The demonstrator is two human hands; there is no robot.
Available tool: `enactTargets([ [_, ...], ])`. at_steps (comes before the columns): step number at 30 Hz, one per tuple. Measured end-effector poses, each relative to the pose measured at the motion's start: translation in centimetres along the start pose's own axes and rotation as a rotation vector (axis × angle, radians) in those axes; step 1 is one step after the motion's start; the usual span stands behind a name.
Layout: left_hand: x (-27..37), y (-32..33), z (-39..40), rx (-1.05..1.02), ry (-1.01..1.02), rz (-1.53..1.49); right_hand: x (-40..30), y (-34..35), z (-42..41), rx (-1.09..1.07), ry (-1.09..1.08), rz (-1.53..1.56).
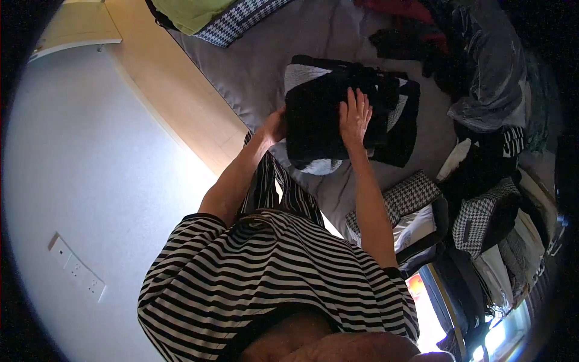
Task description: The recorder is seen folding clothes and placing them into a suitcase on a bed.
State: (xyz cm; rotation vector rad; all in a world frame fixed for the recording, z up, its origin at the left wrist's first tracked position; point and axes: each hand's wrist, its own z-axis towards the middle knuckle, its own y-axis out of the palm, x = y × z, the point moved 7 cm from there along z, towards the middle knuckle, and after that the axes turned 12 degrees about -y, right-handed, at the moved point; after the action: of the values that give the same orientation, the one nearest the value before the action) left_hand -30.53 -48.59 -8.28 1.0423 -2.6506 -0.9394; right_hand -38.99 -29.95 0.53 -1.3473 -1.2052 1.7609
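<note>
A black garment (316, 113) with light grey fleecy patches lies folded on a grey bedspread (262, 72). My right hand (356, 115) rests flat on top of it, fingers extended. At the garment's left edge is my left hand (273, 126), whose fingertips are hidden by the dark cloth, so its grip is not clear. A white and grey patch (322, 166) shows along the near edge. More black cloth (407, 126) with a grey strip extends to the right of my right hand.
Houndstooth fabric boxes (411, 192) stand on the right, one holding white cloth. Hanging clothes (511, 253) are beyond them. Grey and dark garments (488, 68) are heaped at the far right. A box with green cloth (190, 13) is at the top. A white wall (90, 158) with sockets is left.
</note>
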Motion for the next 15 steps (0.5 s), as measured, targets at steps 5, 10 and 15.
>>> enactTargets([
  [5,-1.7,6.6,0.3,-0.136,0.273,0.494,4.4,-1.1,-0.7,0.007,0.046,0.515],
  [10,-3.4,11.0,2.8,-0.158,0.753,0.997,11.9,1.3,-6.0,0.322,-0.002,0.8],
  [15,-2.4,15.3,-2.2,-0.242,0.814,1.044,14.3,1.7,-10.6,0.43,0.055,1.137],
])
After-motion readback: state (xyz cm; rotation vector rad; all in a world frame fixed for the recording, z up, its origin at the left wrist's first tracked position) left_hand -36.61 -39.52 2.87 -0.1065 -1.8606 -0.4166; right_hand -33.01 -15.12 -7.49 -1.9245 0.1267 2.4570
